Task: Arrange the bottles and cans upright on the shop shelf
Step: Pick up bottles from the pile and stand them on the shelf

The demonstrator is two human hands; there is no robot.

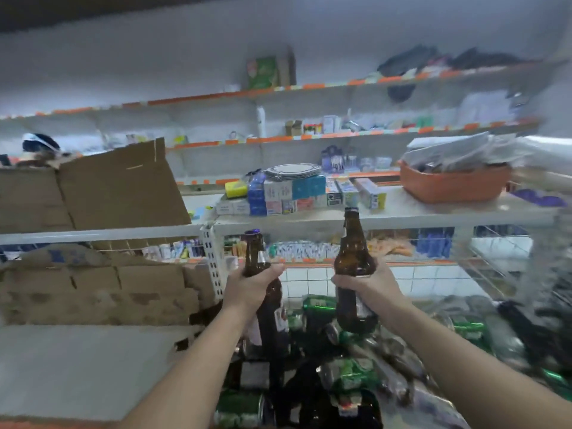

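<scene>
Left hand [250, 286] is wrapping its grip round the shoulder of the left bottle [253, 258]: brown glass, long neck, blue-purple cap, white-and-red label showing below the fingers. Right hand [370, 286] is closing its grip round the mid-body of the right bottle [353, 252]: same brown glass, smooth and glossy, dark cap, pale label partly sitting under the fingers. Both bottles are hanging in the air, near upright, necks up, apart from each other, the right one sitting a bit higher. They are hovering over a jumbled heap [349, 370] on the low level: green cans [318, 305] lying on their sides, dark bottles lying among them, all shiny metal and glass. Blur is hiding detail on the right. Behind the bottles a white shelf [433, 213] is carrying small printed cartons [288, 196] stacked in rows, a yellow sponge-like block [236, 187], a stack of pale scalloped plates [292, 171] sitting on the cartons, and an orange ribbed basket [455, 185] holding grey packets. Wire mesh [483, 258] is fronting the level below it, with white tiles [309, 281] showing behind. At left, torn brown cardboard boxes [117, 187], matte and creased, are leaning against the shelving.
</scene>
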